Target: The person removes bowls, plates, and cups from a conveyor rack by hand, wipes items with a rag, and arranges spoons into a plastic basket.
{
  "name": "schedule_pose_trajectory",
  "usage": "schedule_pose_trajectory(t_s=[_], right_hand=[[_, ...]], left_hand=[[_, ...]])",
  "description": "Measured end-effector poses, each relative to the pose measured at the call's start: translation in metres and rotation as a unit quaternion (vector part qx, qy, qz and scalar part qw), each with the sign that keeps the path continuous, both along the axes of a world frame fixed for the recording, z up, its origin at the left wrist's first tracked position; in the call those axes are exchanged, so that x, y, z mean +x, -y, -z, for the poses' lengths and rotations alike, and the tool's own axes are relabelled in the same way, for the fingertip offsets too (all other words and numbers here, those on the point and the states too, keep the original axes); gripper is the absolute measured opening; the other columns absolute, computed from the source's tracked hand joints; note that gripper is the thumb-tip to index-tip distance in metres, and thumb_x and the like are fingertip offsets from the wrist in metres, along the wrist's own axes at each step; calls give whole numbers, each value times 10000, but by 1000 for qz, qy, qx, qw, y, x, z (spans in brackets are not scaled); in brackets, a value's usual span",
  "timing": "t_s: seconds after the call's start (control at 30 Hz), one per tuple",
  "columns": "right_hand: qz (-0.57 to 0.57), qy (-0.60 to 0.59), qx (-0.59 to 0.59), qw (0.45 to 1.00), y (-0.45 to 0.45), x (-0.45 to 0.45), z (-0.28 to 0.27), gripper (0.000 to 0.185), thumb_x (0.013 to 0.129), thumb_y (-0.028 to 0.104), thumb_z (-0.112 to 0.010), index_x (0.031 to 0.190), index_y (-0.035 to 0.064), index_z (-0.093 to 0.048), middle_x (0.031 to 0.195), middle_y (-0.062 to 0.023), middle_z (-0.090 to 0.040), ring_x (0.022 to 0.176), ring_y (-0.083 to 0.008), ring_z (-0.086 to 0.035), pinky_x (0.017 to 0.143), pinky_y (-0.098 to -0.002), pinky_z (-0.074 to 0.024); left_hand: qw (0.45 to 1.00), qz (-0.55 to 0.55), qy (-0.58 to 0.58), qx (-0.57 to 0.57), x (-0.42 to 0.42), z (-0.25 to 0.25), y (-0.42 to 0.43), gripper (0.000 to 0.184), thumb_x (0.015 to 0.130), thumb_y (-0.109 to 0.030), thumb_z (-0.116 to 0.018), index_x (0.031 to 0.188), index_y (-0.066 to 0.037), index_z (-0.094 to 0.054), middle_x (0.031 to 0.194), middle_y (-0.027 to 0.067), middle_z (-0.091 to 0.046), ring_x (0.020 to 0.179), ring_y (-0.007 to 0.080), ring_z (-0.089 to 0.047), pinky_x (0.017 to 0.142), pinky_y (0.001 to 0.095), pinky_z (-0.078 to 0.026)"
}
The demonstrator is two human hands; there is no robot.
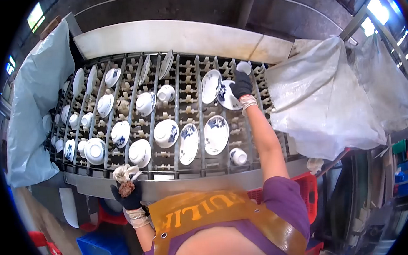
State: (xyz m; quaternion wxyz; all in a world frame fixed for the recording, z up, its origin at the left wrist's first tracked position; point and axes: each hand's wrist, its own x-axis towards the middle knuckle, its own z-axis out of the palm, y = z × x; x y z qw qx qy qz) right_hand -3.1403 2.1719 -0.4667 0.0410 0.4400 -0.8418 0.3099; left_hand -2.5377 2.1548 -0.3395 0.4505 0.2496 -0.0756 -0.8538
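Note:
My right hand (241,85), in a black glove, reaches to the far right part of the conveyor rack. Its fingers close on a small white cup (243,68). Partly behind that hand leans a white plate with blue decoration (228,99), and an oval blue-patterned plate (211,86) stands to its left. At the near edge of the rack, my left hand (127,197), also gloved in black, is closed around a crumpled cloth (124,174), whitish on top with a brownish lump below. A white bowl (140,153) sits just beyond the cloth.
The slatted conveyor rack (191,105) carries several white bowls, cups and upright plates. Plastic sheets hang at its left (34,107) and right (325,95) ends. A metal ledge (202,183) runs along the front. Below are a blue crate (102,250) and a red basket (308,196).

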Motion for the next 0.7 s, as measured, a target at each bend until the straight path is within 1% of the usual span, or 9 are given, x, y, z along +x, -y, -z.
schedule_pose_trajectory(t_s=[0.03, 0.07, 0.17, 0.3, 0.43, 0.5, 0.53, 0.6, 0.7], right_hand=[[71, 79, 154, 982, -7, 3, -25, 731, 667, 275, -734, 1289, 67, -411, 1148, -218, -551, 1101, -362, -505, 947, -420, -391], [52, 190, 211, 957, -11, -14, -17, 742, 656, 313, -749, 1273, 57, -428, 1162, -220, -547, 1069, -358, -532, 913, -398, -419], [-61, 212, 287, 932, 2, -65, 30, 540, 618, 331, -726, 1093, 99, -612, 1098, -168, -604, 1000, -330, -583, 861, -380, -467], [26, 152, 100, 983, 28, -39, -60, 374, 668, 348, -714, 887, 49, -662, 945, -167, -652, 913, -310, -606, 808, -382, -461], [86, 220, 24, 971, 59, -41, -65, 406, 707, 320, -678, 1021, 72, -611, 913, -175, -639, 905, -325, -594, 794, -406, -462], [152, 20, 44, 987, 58, -64, -37, 408, 736, 308, -645, 1076, 90, -589, 1047, -207, -601, 944, -349, -582, 808, -421, -465], [153, 34, 134, 978, 54, -76, -31, 382, 765, 272, -598, 1103, 96, -577, 1153, -235, -547, 997, -366, -565, 826, -435, -464], [156, 88, 174, 968, 60, -117, 38, 330, 790, 207, -516, 1092, 93, -582, 1058, -203, -595, 971, -319, -589, 805, -435, -474], [91, 54, 165, 981, 64, -131, 50, 338, 801, 178, -479, 1116, 93, -569, 1013, -175, -622, 957, -297, -599, 788, -428, -485]], left_hand=[[988, -84, 131, -9, -18, -9, -8, 388, 864, -421, -506, 1053, -86, -558, 947, 97, -624, 809, 209, -601, 778, 304, -491], [989, -87, 114, -32, -7, 9, -6, 460, 873, -482, -444, 1066, -80, -555, 1007, 99, -625, 815, 224, -607, 813, 319, -487], [989, -69, 118, -53, -16, 7, -7, 456, 889, -479, -428, 1010, -57, -551, 886, 71, -589, 750, 183, -580, 803, 295, -476], [984, -43, 156, -74, -25, -9, -14, 487, 923, -475, -398, 896, -11, -544, 644, 14, -517, 618, 100, -526, 784, 247, -453], [986, -54, 144, -66, -31, -9, -21, 563, 926, -542, -314, 737, -51, -517, 435, -67, -357, 413, 57, -378, 756, 230, -453], [993, -49, 100, -48, -29, -7, -24, 570, 925, -543, -316, 784, -37, -537, 520, -27, -449, 474, 75, -444, 709, 232, -466], [991, 9, 100, -83, 49, 64, -19, 593, 853, -608, -381, 1197, -147, -526, 1048, 85, -634, 775, 245, -639, 818, 495, -487], [972, -109, 208, 15, -5, 27, -23, 593, 854, -608, -378, 1216, -158, -514, 1044, 83, -637, 749, 246, -644, 799, 488, -499], [990, 32, 48, -125, 5, 36, -16, 583, 858, -625, -352, 914, -89, -572, 821, 83, -631, 651, 224, -592, 701, 425, -497]])
